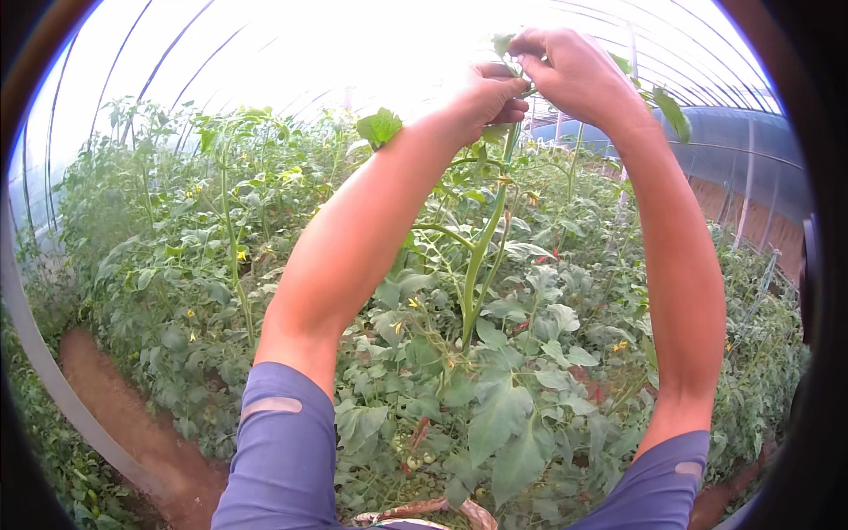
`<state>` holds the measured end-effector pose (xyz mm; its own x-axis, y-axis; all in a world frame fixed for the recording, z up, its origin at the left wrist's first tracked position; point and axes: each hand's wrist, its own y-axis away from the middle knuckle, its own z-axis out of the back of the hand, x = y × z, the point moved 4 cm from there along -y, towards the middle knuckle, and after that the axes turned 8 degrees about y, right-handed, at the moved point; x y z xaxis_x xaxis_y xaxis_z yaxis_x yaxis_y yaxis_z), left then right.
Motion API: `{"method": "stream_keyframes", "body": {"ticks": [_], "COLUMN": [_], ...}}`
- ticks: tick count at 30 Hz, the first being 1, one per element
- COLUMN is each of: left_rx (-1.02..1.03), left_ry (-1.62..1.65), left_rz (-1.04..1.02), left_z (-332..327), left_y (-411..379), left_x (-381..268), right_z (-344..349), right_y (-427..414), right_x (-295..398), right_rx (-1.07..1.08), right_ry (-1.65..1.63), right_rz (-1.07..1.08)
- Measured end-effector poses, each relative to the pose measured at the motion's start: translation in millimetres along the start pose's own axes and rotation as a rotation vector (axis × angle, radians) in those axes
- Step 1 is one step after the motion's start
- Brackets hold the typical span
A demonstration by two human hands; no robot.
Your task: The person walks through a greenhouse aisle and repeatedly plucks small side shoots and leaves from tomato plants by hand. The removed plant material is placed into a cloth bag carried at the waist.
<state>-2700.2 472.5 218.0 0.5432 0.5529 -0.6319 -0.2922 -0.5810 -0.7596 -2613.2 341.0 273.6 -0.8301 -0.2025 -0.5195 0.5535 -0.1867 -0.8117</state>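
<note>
Both arms reach up to the top of a tall tomato plant, whose thick green stem [478,265] rises in front of me. My left hand [493,99] has its thumb and fingers closed around the upper stem. Close against it on the right, my right hand [563,69] is bent over at the wrist, its thumb and fingertips pinched at the shoot tip; exactly what lies between them is too small to tell. A green string seems to run along the stem just below the hands. A tomato leaf [379,128] shows beside my left forearm.
Dense tomato plants [179,265] with yellow flowers surround me. Green tomatoes [414,462] hang low ahead, above a crumpled bag-like rim [477,515] at the bottom. Bare soil [126,404] lies at lower left. Greenhouse hoops arch overhead; a post [746,185] stands right.
</note>
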Motion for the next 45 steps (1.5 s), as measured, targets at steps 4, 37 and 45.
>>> {"method": "stream_keyframes", "body": {"ticks": [4, 37, 45], "left_rx": [0.008, 0.087, 0.078], "left_ry": [0.068, 0.193, 0.013], "left_rz": [-0.079, 0.014, 0.079], "left_z": [14, 8, 8], "left_y": [-1, 10, 26], "left_x": [0, -18, -27], "right_z": [-11, -5, 6], "right_y": [-11, 8, -18], "right_x": [11, -31, -40], "right_rx": [0.213, -0.145, -0.133], "right_ry": [0.103, -1.008, -0.976], "right_rz": [-0.300, -0.673, -0.638]}}
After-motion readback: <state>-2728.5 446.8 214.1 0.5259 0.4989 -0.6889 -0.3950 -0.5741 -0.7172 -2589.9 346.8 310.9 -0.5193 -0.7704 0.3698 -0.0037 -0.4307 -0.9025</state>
